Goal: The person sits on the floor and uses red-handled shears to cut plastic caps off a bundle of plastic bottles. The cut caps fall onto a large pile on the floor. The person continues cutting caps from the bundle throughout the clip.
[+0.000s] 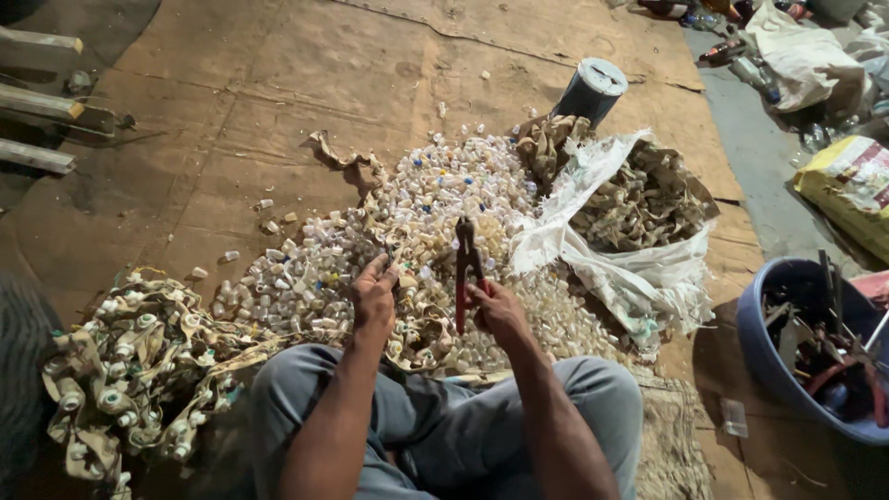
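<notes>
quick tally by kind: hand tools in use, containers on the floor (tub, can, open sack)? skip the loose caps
Red-handled pliers: 1, in the right hand
Blue plastic tub: 1
Dark cylindrical can: 1
Open white woven sack: 1
Total: 4
Left hand rests on the strip of bottle necks.

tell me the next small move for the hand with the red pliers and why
Probably bring the red-handled pliers in the right hand down onto the strip of tan fabric studded with white plastic bottle necks that the left hand pinches. The pliers point upward, apart from the strip, and a heap of loose white bottle necks lies beyond.
</notes>
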